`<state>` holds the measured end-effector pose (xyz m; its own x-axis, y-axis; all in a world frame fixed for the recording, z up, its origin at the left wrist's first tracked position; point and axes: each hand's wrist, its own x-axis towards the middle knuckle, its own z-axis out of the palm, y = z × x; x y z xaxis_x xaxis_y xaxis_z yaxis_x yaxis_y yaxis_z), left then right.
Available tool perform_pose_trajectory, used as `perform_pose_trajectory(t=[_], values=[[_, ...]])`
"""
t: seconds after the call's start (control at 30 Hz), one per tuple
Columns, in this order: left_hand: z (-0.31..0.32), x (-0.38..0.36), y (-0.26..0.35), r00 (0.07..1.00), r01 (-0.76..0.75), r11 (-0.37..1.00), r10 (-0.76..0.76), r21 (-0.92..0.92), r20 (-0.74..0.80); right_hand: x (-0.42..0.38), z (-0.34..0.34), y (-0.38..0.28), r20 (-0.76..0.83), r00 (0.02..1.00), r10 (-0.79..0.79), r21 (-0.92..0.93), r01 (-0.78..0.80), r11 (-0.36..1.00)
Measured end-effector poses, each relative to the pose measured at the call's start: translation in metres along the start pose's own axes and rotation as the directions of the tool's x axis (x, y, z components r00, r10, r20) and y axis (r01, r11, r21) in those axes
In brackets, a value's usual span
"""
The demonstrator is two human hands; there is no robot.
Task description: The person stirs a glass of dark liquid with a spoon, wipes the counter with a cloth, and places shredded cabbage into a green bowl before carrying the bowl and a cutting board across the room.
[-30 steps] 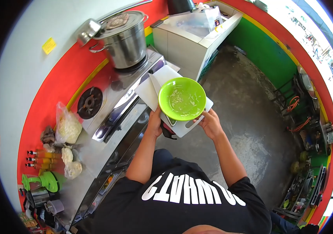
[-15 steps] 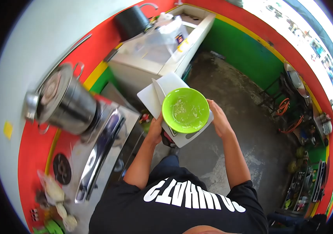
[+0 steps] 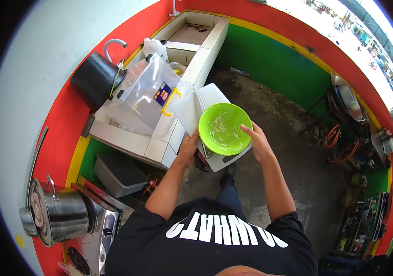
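Note:
A white cutting board (image 3: 213,93) is held out in front of my body, tilted slightly. On top of it sits a lime-green bowl (image 3: 224,129) with pale shreds stuck to its inside. A knife (image 3: 199,102) lies on the board to the left of the bowl, its lower part hidden. My left hand (image 3: 188,149) is closed on the board's left edge, close to the bowl. At the other side, my right hand (image 3: 258,143) has its thumb over the bowl's rim; its other fingers are partly hidden beside the board.
Ahead on the left, a tiled sink counter (image 3: 127,140) bears a clear plastic box (image 3: 143,101), a black bucket (image 3: 96,80) and a white jug (image 3: 155,48). A steel pot (image 3: 63,214) stands on a stove at left. A grey bin (image 3: 120,177) is under the counter. Racks and a wok (image 3: 346,96) line the right.
The view has swung left and nearer to the sink counter, which now shows sharply. The board, knife and bowl have come along in my hands. My right thumb now reaches over the bowl's rim.

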<state>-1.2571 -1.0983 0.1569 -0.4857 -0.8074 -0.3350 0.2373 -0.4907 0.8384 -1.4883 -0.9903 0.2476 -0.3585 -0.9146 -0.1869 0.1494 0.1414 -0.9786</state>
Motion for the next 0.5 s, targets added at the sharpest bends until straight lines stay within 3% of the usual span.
perform_pose_trajectory(t=[0.07, 0.27, 0.43, 0.5], values=[[0.02, 0.046, 0.009, 0.999, 0.019, 1.0, -0.019, 0.004, -0.047, 0.052, -0.021, -0.002, 0.023, 1.0, 0.006, 0.036, -0.007, 0.999], [0.069, 0.188, 0.025, 0.989, -0.136, 0.991, 0.135, -0.013, -0.059, 0.216, -0.074, -0.031, 0.084, 0.996, -0.001, 0.025, -0.001, 1.0], [0.093, 0.301, 0.047, 0.926, -0.341, 0.936, 0.35, 0.087, -0.141, 0.346, -0.096, -0.051, 0.106, 0.994, 0.033, -0.034, -0.029, 0.999], [0.094, 0.334, 0.059, 0.911, -0.347, 0.923, 0.373, 0.164, -0.174, 0.392, -0.1, -0.055, 0.142, 0.989, 0.037, -0.027, -0.033, 0.999]])
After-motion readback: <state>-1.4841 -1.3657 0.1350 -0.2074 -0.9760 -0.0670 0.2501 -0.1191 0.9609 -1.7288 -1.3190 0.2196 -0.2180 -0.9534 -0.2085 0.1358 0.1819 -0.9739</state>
